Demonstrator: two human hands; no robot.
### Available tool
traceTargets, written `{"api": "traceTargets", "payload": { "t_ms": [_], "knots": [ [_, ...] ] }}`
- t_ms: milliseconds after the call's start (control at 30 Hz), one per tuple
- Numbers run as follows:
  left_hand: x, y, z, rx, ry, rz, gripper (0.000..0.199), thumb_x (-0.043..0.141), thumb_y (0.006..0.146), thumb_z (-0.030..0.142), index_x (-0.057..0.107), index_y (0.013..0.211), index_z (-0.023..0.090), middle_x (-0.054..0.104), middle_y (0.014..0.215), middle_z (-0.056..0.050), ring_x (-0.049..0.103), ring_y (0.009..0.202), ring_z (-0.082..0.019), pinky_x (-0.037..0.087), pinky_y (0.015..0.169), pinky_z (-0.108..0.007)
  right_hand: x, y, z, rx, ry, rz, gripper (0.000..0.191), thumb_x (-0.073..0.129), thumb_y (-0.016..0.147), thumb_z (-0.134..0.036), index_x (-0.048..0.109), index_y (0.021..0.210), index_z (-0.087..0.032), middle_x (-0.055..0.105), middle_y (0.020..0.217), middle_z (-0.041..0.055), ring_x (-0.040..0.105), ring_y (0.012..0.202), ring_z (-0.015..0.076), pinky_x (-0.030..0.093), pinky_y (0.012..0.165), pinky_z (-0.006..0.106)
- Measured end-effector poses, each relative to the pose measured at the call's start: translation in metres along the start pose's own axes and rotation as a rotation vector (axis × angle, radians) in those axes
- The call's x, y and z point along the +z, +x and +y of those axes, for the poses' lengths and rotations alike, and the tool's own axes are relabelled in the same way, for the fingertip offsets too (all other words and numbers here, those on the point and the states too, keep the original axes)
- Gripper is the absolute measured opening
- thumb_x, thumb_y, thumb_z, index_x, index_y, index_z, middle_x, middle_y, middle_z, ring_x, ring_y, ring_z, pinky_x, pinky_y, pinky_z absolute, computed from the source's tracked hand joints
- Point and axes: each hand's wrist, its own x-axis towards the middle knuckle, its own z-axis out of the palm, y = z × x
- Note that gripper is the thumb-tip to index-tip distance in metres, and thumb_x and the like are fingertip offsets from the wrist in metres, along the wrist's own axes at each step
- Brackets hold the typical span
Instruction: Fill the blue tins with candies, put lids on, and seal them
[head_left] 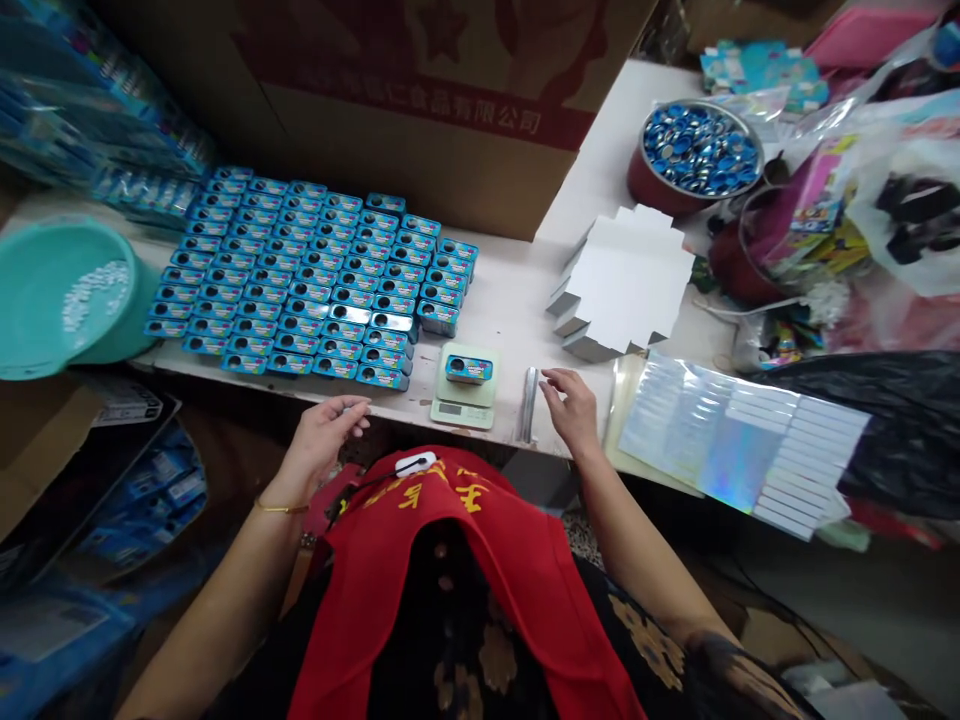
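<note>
My left hand [328, 437] hovers at the table's front edge, below the rows of small blue boxes [315, 280]. Its fingers are curled together, and whatever may be in them is hidden. At the right of a thin metal bar [529, 405], my right hand [574, 408] has its thumb and forefinger apart, with nothing visible between them. The bar lies flat on the table near those fingertips. Between my hands stands a pale green digital scale [463, 412], with a single blue box [469, 369] on its plate.
A teal basin [127, 300] with small white pieces stands at the left. Behind the boxes rises a large carton [420, 150]. To the right are folded white card pieces [637, 270], a pot [652, 190] of blue-and-silver caps, shiny label sheets [720, 420] and a black bag [900, 410].
</note>
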Motion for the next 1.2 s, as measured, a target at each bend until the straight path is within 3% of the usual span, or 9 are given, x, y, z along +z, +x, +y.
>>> {"api": "traceTargets", "payload": {
  "t_ms": [200, 533, 700, 800, 967, 1100, 1200],
  "knots": [
    [0.002, -0.009, 0.004, -0.042, -0.064, -0.013, 0.041, 0.075, 0.055, 0.024, 0.063, 0.091, 0.01, 0.065, 0.072, -0.004, 0.058, 0.065, -0.009, 0.045, 0.06, -0.019, -0.003, -0.011, 0.007, 0.035, 0.021, 0.041, 0.021, 0.049, 0.082, -0.026, 0.064, 0.093, -0.016, 0.063, 0.09, 0.0079, 0.058, 0.076, 0.0169, 0.048, 0.071, 0.032],
    [0.006, -0.006, -0.009, 0.051, 0.13, -0.042, 0.037, 0.071, 0.061, 0.031, 0.065, 0.091, 0.011, 0.064, 0.068, -0.003, 0.056, 0.059, -0.009, 0.042, 0.053, -0.019, 0.01, -0.011, 0.0, 0.033, 0.054, -0.021, 0.02, 0.048, 0.081, -0.025, 0.064, 0.091, -0.019, 0.064, 0.088, 0.0063, 0.059, 0.079, 0.0176, 0.047, 0.075, 0.033],
    [0.014, -0.002, -0.01, 0.03, 0.083, -0.052, 0.033, 0.072, 0.06, 0.028, 0.065, 0.088, 0.012, 0.065, 0.07, -0.003, 0.057, 0.062, -0.009, 0.043, 0.055, -0.019, 0.014, -0.019, -0.002, 0.043, 0.072, -0.059, 0.02, 0.048, 0.081, -0.025, 0.064, 0.091, -0.018, 0.064, 0.087, 0.007, 0.059, 0.079, 0.0173, 0.047, 0.076, 0.033],
    [0.017, -0.002, -0.008, -0.048, -0.083, -0.084, 0.027, 0.072, 0.061, 0.021, 0.065, 0.085, 0.011, 0.064, 0.073, -0.004, 0.057, 0.063, -0.009, 0.043, 0.054, -0.017, 0.025, -0.021, -0.002, 0.09, 0.136, -0.065, 0.025, 0.051, 0.08, -0.027, 0.06, 0.101, -0.018, 0.062, 0.093, 0.008, 0.058, 0.082, 0.0177, 0.048, 0.075, 0.034],
    [0.028, 0.002, -0.009, -0.291, -0.424, -0.18, 0.011, 0.06, 0.072, 0.012, 0.065, 0.081, 0.009, 0.062, 0.071, -0.006, 0.057, 0.06, -0.008, 0.045, 0.05, -0.015, 0.072, -0.003, -0.005, 0.103, 0.286, -0.146, 0.059, 0.062, 0.071, -0.035, 0.042, 0.124, -0.018, 0.049, 0.123, 0.0126, 0.05, 0.107, 0.0219, 0.046, 0.081, 0.036],
    [0.044, 0.012, -0.012, -0.409, -0.524, -0.181, 0.011, 0.053, 0.078, 0.01, 0.064, 0.077, 0.008, 0.061, 0.067, -0.007, 0.058, 0.059, -0.009, 0.049, 0.054, -0.017, 0.097, 0.019, -0.021, 0.037, 0.27, -0.257, 0.046, 0.058, 0.074, -0.033, 0.048, 0.116, -0.018, 0.058, 0.111, 0.0089, 0.055, 0.096, 0.0205, 0.044, 0.083, 0.036],
    [0.056, 0.021, -0.015, -0.431, -0.578, -0.173, 0.013, 0.051, 0.08, 0.011, 0.063, 0.078, 0.007, 0.061, 0.067, -0.008, 0.059, 0.059, -0.01, 0.05, 0.056, -0.019, 0.087, 0.025, -0.05, -0.096, 0.137, -0.271, 0.035, 0.056, 0.077, -0.031, 0.052, 0.108, -0.017, 0.061, 0.099, 0.0078, 0.054, 0.091, 0.022, 0.043, 0.08, 0.035]
  ]
}}
